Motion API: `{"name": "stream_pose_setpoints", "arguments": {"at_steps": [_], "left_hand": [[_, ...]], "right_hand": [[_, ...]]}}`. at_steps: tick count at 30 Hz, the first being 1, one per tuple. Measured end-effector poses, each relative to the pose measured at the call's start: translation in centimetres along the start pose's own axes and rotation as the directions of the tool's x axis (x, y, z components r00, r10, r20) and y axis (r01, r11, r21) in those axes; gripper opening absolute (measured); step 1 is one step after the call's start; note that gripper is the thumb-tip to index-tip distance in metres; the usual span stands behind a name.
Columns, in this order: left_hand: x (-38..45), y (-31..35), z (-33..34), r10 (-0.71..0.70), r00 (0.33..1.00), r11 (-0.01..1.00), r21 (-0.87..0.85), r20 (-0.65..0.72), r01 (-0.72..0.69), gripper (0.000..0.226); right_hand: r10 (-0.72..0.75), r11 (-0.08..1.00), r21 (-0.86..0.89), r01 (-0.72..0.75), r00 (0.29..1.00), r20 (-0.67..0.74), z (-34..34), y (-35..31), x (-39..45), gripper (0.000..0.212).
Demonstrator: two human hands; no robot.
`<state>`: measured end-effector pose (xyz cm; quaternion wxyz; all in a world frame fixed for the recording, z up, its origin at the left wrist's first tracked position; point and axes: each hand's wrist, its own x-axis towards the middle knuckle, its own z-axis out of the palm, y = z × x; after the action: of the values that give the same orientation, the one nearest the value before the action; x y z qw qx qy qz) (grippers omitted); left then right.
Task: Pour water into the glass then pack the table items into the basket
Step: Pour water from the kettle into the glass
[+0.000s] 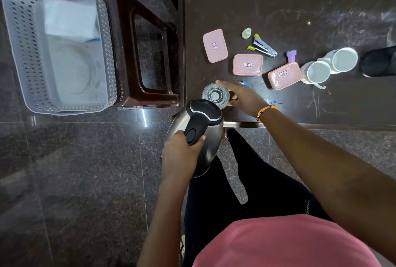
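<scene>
A steel kettle point(200, 138) with a black lid and handle hangs tilted at the near left corner of the dark table point(278, 9). My left hand point(182, 153) is closed around its handle. The spout end sits right over a clear glass point(215, 95) that stands on the table edge. My right hand point(244, 97) wraps the glass from its right side. A white perforated basket point(23, 52) rests on a brown stool point(147, 52) left of the table, with white things inside it.
On the table lie three pink lidded boxes point(215, 45) point(248, 64) point(284, 75), a stapler point(264, 47), a small pale bottle point(246, 33), a purple cap point(291, 55), two white mugs point(316, 72) point(342, 59), a blue item point(246, 84) and a black object point(378, 62).
</scene>
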<state>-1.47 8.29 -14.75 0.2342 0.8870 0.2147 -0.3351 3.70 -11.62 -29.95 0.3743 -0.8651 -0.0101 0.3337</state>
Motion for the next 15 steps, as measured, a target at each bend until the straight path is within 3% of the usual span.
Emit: {"name": "stream_pose_setpoints", "arguments": {"at_steps": [15], "left_hand": [[-0.01,0.84,-0.36,-0.016,1.0,0.999,0.044,0.006,0.015,0.033]], "right_hand": [[0.004,1.0,-0.029,-0.004,1.0,0.01,-0.09,0.04,0.12,0.072]]}}
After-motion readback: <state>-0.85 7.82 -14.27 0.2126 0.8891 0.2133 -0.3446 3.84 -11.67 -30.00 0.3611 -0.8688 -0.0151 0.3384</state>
